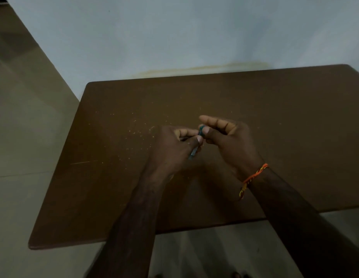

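Nearest to us, at six o'clock, our two bare arms reach out over the brown table (275,109). Our right wrist wears an orange thread band (253,177). Our left hand (170,151) curls its fingers and thumb round a thin grey-blue stick (193,153), maybe a pencil. The stick's lower end pokes out under the thumb toward six o'clock. Our right hand (230,141), at three o'clock from the left one, pinches a small teal piece (201,130) between thumb and first finger, right at the stick's top end. Both things are in the middle of the view, held above the table. We think the stick is light, stiff and easy to snap, so we hold it close to the teal piece. That piece looks tiny, hard and slippery, so we pinch its sides. We see no cup or box. Small pale bits (134,127) lie loose on the table at ten o'clock from the hands. Farthest off, at twelve o'clock, stands a pale wall (174,37).
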{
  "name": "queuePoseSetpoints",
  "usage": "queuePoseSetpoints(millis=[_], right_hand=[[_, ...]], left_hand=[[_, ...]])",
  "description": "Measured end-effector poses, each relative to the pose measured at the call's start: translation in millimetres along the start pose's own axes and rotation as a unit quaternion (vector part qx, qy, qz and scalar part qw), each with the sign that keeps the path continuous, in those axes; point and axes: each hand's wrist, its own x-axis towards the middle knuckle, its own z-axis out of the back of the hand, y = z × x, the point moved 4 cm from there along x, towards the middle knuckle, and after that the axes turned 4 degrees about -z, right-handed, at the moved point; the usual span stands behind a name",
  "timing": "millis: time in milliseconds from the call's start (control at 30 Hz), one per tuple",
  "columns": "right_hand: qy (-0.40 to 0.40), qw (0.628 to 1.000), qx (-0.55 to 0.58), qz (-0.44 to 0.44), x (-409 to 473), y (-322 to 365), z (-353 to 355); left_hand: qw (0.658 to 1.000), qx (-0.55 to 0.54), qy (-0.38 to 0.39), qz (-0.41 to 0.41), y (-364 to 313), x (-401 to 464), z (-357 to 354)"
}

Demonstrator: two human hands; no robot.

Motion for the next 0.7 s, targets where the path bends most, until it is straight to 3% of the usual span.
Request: queuePoseSetpoints(millis=[133, 267, 533, 700], right_hand=[[-0.016, 0.996, -0.084, 0.028, 2.0, 5.2, 5.2], [-0.034, 0.999, -0.032, -0.002, -0.5, 2.5, 6.1], [0.002, 0.99, 0.097, -0.106, -3.6, -4.1, -0.7], [0.016, 0.992, 0.076, -0.096, -2.3, -1.4, 1.6]], left_hand=[[1.0, -0.011, -0.007, 0.002, 1.2, -1.3, 0.2], [1.0, -0.009, -0.011, 0.008, 2.8, -0.6, 0.3], [1.0, 0.007, -0.012, 0.017, 2.9, -2.0, -0.5], [1.0, 0.005, -0.004, 0.02, 1.2, -2.5, 2.0]])
